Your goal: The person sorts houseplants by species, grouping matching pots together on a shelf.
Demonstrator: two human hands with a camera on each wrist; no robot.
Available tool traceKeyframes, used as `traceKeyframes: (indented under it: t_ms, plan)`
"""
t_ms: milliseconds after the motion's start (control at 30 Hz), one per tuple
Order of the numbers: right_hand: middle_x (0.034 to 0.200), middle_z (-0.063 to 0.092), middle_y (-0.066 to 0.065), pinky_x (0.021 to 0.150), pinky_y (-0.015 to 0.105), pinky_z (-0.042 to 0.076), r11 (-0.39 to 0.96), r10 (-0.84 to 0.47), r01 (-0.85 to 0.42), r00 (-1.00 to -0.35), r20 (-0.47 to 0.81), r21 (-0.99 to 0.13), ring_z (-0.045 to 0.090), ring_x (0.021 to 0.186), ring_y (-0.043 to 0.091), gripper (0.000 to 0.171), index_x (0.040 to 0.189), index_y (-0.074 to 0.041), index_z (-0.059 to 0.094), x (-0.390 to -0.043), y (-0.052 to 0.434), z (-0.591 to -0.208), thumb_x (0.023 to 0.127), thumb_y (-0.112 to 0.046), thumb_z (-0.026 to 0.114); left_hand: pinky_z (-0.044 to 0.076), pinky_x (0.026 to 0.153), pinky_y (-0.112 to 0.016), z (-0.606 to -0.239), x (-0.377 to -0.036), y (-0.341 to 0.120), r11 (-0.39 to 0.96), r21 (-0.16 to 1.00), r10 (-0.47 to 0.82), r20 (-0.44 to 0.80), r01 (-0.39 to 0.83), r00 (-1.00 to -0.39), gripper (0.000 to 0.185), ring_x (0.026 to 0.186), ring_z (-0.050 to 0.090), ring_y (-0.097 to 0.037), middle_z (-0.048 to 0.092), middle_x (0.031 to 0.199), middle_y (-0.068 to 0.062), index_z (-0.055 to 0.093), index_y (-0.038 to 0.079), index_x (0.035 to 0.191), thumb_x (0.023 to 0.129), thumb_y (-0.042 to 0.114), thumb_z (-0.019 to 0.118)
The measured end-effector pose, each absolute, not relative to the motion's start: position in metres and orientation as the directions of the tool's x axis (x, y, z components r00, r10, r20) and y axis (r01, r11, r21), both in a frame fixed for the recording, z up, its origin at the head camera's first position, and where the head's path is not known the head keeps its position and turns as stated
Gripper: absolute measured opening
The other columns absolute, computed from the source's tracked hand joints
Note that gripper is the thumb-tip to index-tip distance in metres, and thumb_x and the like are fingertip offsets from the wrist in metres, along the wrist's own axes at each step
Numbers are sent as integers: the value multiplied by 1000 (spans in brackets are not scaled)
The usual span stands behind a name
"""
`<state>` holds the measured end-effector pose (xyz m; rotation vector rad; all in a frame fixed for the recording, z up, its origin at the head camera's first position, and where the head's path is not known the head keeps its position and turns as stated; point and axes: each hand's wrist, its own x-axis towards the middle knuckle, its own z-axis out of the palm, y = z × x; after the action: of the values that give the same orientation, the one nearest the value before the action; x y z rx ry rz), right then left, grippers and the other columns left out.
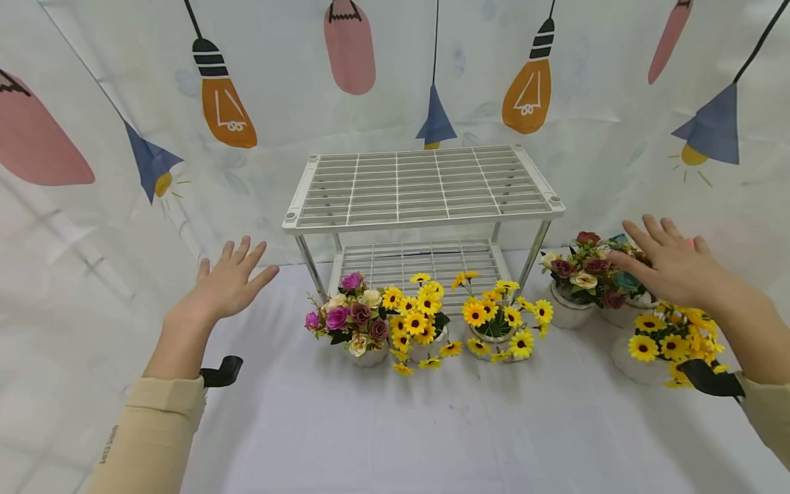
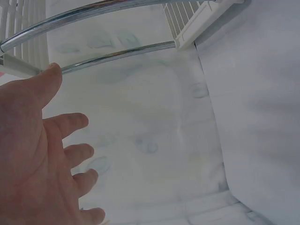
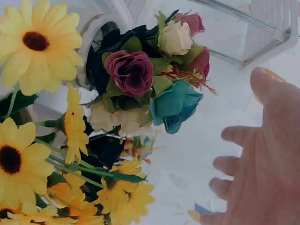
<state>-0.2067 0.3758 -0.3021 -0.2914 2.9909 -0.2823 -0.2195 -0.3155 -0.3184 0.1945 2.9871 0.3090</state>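
Both hands empty, fingers spread flat. My left hand (image 1: 227, 285) hovers over the white cloth (image 1: 395, 425), left of the shelf rack (image 1: 422, 186). My right hand (image 1: 669, 264) hangs just above the rose pot (image 1: 580, 278), right of the rack.

Backdrop: white cloth (image 1: 605, 137) printed with orange, pink and blue hanging lamps; draped behind and at both sides
Surface: white sheet (image 1: 395, 425); even, soft light
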Motion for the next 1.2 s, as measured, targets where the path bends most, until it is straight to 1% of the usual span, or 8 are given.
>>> traceKeyframes:
  t_ms: [100,233,433,600,767,833,1033,1200]
  plan:
    - [162,-8,36,105,81,-6,960,-209,-192,-976,-65,-203,-10,146,58,79,163,0,7,-205,377,-303,110,-53,33,-3,109,-78,-317,-221,-314,969,214,144,-97,120,-985,84,149,-4,-55,-1,164,-34,18,0,162,107,63,26]
    - [160,7,40,106,80,9,958,-193,-196,-981,33,-209,7,144,62,76,157,10,25,-203,376,-306,111,-49,36,13,108,-78,-314,-222,-311,958,246,161,-40,146,-986,80,146,13,-58,11,162,-38,29,-3,159,109,59,27]
    - [151,30,42,105,77,22,951,-152,-192,-973,176,-241,29,132,65,67,148,13,39,-193,372,-309,112,-44,38,26,109,-71,-306,-218,-306,901,378,188,104,214,-977,71,142,29,-54,31,156,-33,42,-4,152,109,53,38]
    - [141,40,42,101,76,28,947,-116,-190,-955,272,-261,36,126,63,60,140,12,47,-183,368,-312,112,-41,39,37,105,-66,-297,-213,-301,834,499,148,211,237,-966,65,134,44,-47,45,149,-26,49,-2,148,109,49,45]
    - [137,43,41,99,76,29,945,-83,-175,-946,315,-278,38,123,62,59,137,11,50,-174,364,-315,112,-41,39,44,100,-60,-289,-210,-291,765,612,57,246,201,-968,66,128,51,-40,52,145,-19,52,4,147,106,56,47]
    - [136,44,41,98,77,29,941,-76,-178,-940,332,-288,39,122,62,57,136,10,51,-171,362,-316,112,-41,40,48,95,-52,-287,-210,-287,736,650,30,249,190,-968,66,124,56,-37,55,142,-18,54,7,148,105,57,48]
    - [132,48,39,96,75,32,935,-64,-189,-922,382,-299,42,120,60,53,134,10,54,-162,357,-320,112,-37,43,53,93,-25,-280,-214,-278,466,862,30,212,201,-977,60,116,59,-23,55,136,-13,49,1,150,107,43,55]
    - [131,49,37,91,72,34,924,-49,-203,-904,425,-325,44,116,57,48,132,11,53,-154,352,-330,111,-32,46,52,92,-22,-276,-217,-271,230,957,84,163,178,-983,65,114,58,-16,54,131,-6,39,-8,153,105,32,61]
